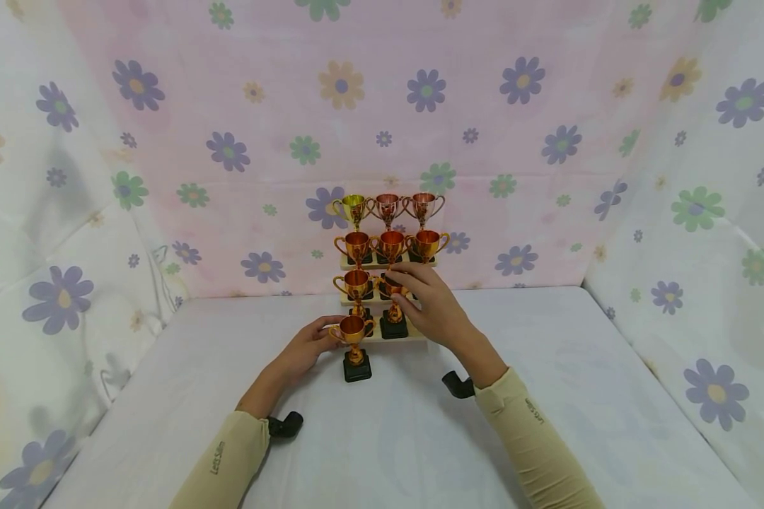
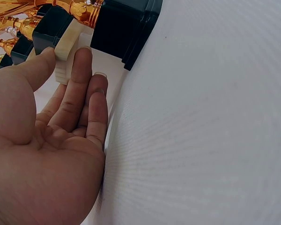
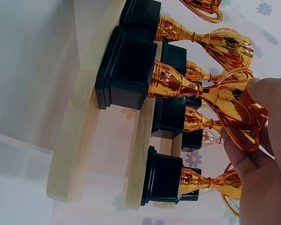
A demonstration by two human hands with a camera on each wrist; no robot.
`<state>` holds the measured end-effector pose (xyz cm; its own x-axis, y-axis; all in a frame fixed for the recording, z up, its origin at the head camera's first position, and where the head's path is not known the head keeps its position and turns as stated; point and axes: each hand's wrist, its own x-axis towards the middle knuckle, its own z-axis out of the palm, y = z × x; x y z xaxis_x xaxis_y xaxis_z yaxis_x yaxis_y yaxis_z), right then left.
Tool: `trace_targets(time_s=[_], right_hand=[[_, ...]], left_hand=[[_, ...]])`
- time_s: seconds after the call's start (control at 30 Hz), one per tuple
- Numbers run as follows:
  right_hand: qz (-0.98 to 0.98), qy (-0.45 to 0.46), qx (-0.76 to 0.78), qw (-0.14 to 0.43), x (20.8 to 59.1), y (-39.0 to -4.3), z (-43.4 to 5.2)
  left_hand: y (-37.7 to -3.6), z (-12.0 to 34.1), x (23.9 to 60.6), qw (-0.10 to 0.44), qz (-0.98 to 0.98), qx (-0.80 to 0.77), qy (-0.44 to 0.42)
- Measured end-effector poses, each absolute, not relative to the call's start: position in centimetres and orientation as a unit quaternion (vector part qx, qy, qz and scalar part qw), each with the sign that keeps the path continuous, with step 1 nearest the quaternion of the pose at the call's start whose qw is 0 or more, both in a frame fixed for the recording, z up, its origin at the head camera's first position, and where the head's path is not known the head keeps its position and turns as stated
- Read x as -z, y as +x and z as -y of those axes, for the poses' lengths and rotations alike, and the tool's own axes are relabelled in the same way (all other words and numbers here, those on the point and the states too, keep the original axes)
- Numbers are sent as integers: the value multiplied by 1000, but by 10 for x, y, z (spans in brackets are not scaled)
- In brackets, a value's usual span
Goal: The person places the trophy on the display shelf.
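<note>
Nearest the person, two beige sleeves (image 1: 541,438) lie over the white table (image 1: 579,396), a black wrist mount showing beside each. The left hand (image 1: 302,350) rests low on the table with its grip spread: the fingers (image 2: 79,89) lie straight and loose, tips against the pale wooden edge of the stand (image 2: 68,51), holding nothing. Just beside those fingertips stands a loose cup (image 1: 353,346), a small gold trophy on a black base, upright on the table in front of the stand and apart from its steps. Beyond it the right hand (image 1: 429,304) reaches over the lowest step (image 1: 414,334), its grip pinching the bowl and handle of a gold trophy (image 1: 393,307) whose black base sits on that step; in the right wrist view the thumb and fingers curl round the bowl (image 3: 234,105). Left of it, a second trophy (image 1: 355,286) stands one step up. Farther back, three more cups fill the next step (image 1: 391,247), and the top row (image 1: 388,206) holds a yellow-green cup and two reddish ones. Behind everything hangs a flowered cloth (image 1: 484,106), pink at the back and whitish at the sides.
</note>
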<state>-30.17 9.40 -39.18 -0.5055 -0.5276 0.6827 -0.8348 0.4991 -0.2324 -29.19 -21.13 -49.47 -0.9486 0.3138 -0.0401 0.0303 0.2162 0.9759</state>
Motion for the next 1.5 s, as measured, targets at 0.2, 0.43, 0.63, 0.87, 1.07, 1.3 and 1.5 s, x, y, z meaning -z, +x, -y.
trace_targets(time_s=[0.2, 0.43, 0.63, 0.87, 1.07, 1.3, 1.5], right_hand=[[822, 413, -276, 278, 392, -303, -92], [825, 410, -282, 269, 392, -303, -91], [828, 404, -284, 266, 393, -303, -91], [830, 401, -285, 264, 393, -303, -90], [821, 409, -291, 273, 394, -305, -90], [806, 420, -292, 299, 390, -301, -91], [794, 434, -283, 316, 383, -293, -89]], left_hand=[[-292, 211, 494, 119, -773, -614, 108], [-293, 211, 496, 118, -780, -606, 102], [-293, 212, 496, 118, -781, -605, 105], [-290, 211, 495, 117, -785, -601, 91], [-290, 211, 495, 117, -785, -602, 93], [-291, 211, 495, 116, -788, -598, 92], [-290, 211, 493, 117, -789, -596, 89]])
